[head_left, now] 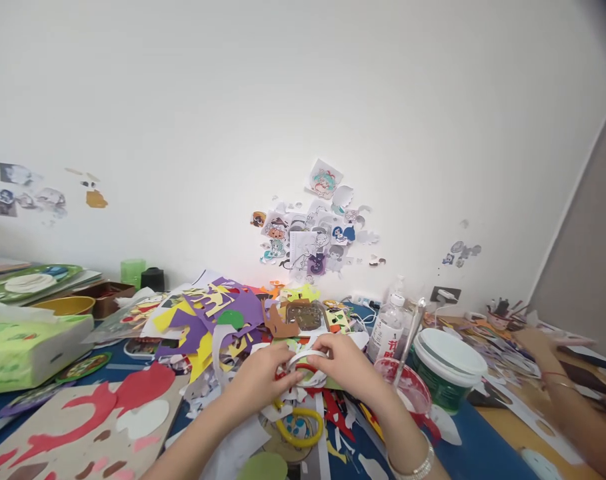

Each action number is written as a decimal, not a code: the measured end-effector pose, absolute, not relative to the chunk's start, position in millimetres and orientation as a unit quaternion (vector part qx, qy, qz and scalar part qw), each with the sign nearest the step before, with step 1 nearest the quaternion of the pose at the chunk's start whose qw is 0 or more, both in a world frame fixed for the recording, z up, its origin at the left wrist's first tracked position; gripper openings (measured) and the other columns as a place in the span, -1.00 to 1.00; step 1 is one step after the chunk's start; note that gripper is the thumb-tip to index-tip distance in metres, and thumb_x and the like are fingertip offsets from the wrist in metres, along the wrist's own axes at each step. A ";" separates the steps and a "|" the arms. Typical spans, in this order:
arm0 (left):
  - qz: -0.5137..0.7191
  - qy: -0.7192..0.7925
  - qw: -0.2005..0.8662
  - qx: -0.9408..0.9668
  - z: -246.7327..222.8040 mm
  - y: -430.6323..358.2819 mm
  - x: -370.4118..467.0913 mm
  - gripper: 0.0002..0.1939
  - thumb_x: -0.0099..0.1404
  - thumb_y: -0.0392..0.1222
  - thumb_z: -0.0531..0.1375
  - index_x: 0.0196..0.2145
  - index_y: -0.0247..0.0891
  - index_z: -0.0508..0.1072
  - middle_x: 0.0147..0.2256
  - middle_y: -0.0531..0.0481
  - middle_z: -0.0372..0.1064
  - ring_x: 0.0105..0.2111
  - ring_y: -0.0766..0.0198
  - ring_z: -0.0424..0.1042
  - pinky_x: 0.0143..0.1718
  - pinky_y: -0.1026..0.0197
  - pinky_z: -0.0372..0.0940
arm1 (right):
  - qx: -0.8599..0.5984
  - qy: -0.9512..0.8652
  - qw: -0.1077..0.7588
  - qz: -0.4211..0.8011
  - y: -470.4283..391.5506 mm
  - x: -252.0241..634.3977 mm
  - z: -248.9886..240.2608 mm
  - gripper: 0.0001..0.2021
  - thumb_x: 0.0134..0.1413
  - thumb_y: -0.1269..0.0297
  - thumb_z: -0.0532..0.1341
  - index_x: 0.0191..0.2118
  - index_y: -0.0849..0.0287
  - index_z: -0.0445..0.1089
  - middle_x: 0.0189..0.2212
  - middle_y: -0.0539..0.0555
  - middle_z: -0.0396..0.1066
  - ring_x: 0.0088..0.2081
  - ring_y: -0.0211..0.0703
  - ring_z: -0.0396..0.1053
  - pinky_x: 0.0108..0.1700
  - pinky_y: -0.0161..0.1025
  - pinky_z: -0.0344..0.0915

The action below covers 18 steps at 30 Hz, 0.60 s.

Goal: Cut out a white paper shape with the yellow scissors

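Note:
Near the middle of the blue table, my left hand (270, 375) and my right hand (339, 360) are close together. Between them they hold a thin white paper piece (307, 357) with a curved edge, pinched from both sides. Something red shows just under it. Below my hands lie scissors with yellow handles (305, 433), resting on paper and scraps. A heap of purple paper cutouts (243, 303) with yellow pieces rises behind and left of my left hand. A white paper strip (217, 353) curves down beside my left wrist.
Red cutouts (147, 387) lie on a board at left, near a green tissue pack (33, 350). At right stand a clear bottle (387, 330), a red-rimmed cup (413, 393) and a lidded tub (449, 367). Another person's arm (567, 393) reaches in at far right.

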<state>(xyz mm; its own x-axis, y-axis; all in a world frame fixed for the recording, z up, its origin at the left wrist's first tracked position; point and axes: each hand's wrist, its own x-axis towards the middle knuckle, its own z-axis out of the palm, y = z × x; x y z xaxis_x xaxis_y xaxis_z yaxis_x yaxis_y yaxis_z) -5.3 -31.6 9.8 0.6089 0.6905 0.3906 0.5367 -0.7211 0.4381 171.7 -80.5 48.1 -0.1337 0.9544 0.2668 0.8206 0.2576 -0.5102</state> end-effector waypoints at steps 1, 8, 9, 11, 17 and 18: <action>0.272 0.359 0.134 0.883 7.9 -30.3 -3.7 -0.69 0.22 -0.01 -0.03 -0.43 -0.21 0.39 -0.41 -0.01 0.33 -0.41 0.23 0.29 -0.43 0.28 0.10 | -0.584 -0.754 0.271 0.131 -73.6 169.8 47.8 -0.88 -0.06 0.28 0.16 -0.49 0.21 0.36 -0.53 -0.05 0.33 -0.48 -0.33 0.19 -0.49 -0.43 0.01; 0.299 0.450 0.185 0.821 -10.7 -9.0 1.7 -0.62 0.24 -0.04 -0.13 -0.65 -0.22 0.16 -0.56 0.02 0.21 -0.53 0.25 0.23 -0.46 0.26 0.07 | -0.619 -0.724 0.264 0.151 23.4 163.3 58.3 -0.73 0.10 0.22 0.04 -0.42 0.24 0.41 -0.53 -0.02 0.36 -0.53 -0.35 0.23 -0.50 -0.42 0.07; 0.299 0.455 0.193 0.816 -13.7 -6.9 2.1 -0.63 0.24 -0.05 -0.12 -0.65 -0.22 0.17 -0.55 0.01 0.22 -0.52 0.25 0.24 -0.45 0.26 0.08 | -0.629 -0.717 0.265 0.144 43.9 157.7 59.2 -0.72 0.12 0.23 0.03 -0.42 0.25 0.40 -0.53 -0.01 0.36 -0.53 -0.34 0.24 -0.50 -0.41 0.09; 0.295 0.471 0.191 0.809 -19.9 -3.8 3.2 -0.66 0.21 -0.09 -0.10 -0.66 -0.23 0.17 -0.56 -0.01 0.23 -0.52 0.25 0.25 -0.46 0.26 0.08 | -0.644 -0.708 0.257 0.136 84.6 141.6 57.5 -0.73 0.14 0.23 0.05 -0.41 0.27 0.39 -0.52 -0.01 0.35 -0.49 -0.32 0.27 -0.45 -0.39 0.15; 0.253 0.471 0.208 0.819 -33.6 6.3 4.2 -0.72 0.19 -0.20 0.01 -0.62 -0.24 0.34 -0.51 -0.03 0.35 -0.43 0.21 0.35 -0.37 0.25 0.18 | -0.652 -0.713 0.196 0.172 173.0 95.3 32.9 -0.78 0.14 0.21 0.13 -0.22 0.28 0.33 -0.28 0.04 0.36 -0.30 -0.25 0.35 -0.25 -0.21 0.33; 0.237 0.484 0.222 0.812 -34.2 8.2 2.7 -0.73 0.20 -0.17 0.05 -0.61 -0.22 0.38 -0.48 -0.02 0.37 -0.39 0.18 0.37 -0.35 0.25 0.20 | -0.652 -0.712 0.188 0.178 182.8 92.1 28.5 -0.78 0.14 0.22 0.12 -0.19 0.27 0.32 -0.25 0.05 0.35 -0.27 -0.23 0.35 -0.23 -0.20 0.33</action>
<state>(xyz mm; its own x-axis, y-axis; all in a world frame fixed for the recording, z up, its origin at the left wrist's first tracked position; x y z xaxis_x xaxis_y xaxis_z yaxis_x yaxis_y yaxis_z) 2.7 8.2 -34.2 0.4188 0.8920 0.1699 0.6816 -0.4325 0.5903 92.1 182.8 28.5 -0.0784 0.9963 0.0361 0.8626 0.0859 -0.4985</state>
